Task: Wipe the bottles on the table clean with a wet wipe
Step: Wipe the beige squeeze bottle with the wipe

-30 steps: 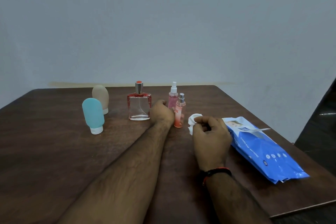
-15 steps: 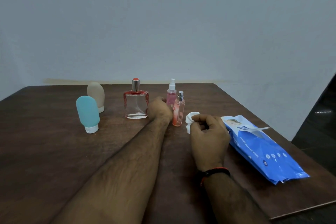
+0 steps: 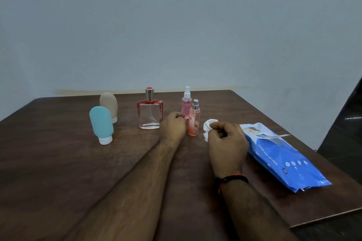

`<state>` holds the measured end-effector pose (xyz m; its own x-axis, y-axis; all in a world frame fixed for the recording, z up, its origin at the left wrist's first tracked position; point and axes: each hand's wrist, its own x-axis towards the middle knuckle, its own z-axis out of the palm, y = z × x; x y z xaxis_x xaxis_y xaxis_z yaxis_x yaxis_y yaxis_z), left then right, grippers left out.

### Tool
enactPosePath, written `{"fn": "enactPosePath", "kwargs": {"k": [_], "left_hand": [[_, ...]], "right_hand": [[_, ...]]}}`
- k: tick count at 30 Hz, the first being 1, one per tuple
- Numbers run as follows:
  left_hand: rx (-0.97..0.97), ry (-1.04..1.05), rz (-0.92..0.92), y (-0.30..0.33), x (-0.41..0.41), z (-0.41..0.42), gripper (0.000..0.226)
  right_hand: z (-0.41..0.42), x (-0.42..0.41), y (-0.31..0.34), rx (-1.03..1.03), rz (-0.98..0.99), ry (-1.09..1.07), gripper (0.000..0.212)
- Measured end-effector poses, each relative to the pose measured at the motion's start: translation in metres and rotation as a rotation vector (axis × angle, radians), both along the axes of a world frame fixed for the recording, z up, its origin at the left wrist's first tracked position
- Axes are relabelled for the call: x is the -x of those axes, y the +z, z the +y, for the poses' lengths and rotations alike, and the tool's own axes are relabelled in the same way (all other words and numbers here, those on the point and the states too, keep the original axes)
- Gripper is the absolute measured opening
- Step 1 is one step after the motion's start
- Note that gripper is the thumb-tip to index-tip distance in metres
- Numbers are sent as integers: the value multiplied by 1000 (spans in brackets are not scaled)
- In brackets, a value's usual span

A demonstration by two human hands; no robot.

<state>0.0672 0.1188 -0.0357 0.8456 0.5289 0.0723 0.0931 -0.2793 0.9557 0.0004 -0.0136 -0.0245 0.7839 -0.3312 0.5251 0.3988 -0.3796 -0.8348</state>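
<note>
The left hand point(image 3: 173, 126) rests on the table point(image 3: 58, 162) with its fingers curled in, beside the small peach spray bottle point(image 3: 194, 118); whether it touches or grips that bottle cannot be told, since the hand hides the contact. The right hand point(image 3: 227, 143) is closed on a bunched white wet wipe point(image 3: 208, 127), which pokes out past the thumb and forefinger, near the peach bottle's base but apart from it. A dark band point(image 3: 232, 179) circles the right wrist.

Against the pictures from a second ago, little has changed: both hands keep the same poses and the same places relative to the bottles, the wipe is as crumpled as before, and every bottle stands where it did. Only the camera's aim has drifted a little.

Just behind the peach bottle stands the pink spray bottle point(image 3: 186, 103), upright. Left of the left hand is the square glass perfume bottle point(image 3: 150, 112), then the teal squeeze bottle point(image 3: 101, 124) standing on its white cap and leaning slightly, with the beige squeeze bottle point(image 3: 109, 105) close behind it. Just right of the right hand lies the blue wet wipe pack point(image 3: 284, 158), its flap lifted, its lower end near the table's right edge.

The near left part of the table is bare and wide. Behind the bottles a strip of table runs to the far edge at the wall point(image 3: 176, 25).
</note>
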Motion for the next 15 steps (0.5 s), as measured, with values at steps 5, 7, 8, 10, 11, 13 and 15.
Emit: {"fn": "enactPosePath", "kwargs": {"k": [5, 7, 8, 10, 11, 13, 15], "left_hand": [[-129, -165, 15, 4, 27, -5, 45], [-207, -197, 27, 6, 32, -8, 57], [-249, -204, 39, 7, 35, -9, 59], [-309, -200, 43, 9, 38, -10, 56], [-317, -191, 35, 9, 38, -11, 53], [-279, -179, 16, 7, 41, -10, 46], [-256, -176, 17, 7, 44, -10, 44]], "right_hand": [[0, 4, 3, -24, 28, -12, 20], [0, 5, 3, -32, 47, -15, 20], [0, 6, 3, -33, 52, -13, 20], [-1, 6, 3, -29, 56, -8, 21], [-2, 6, 2, -26, 56, -4, 21], [-1, 7, 1, -13, 57, 4, 20], [-1, 7, 1, 9, 44, 9, 20]]}}
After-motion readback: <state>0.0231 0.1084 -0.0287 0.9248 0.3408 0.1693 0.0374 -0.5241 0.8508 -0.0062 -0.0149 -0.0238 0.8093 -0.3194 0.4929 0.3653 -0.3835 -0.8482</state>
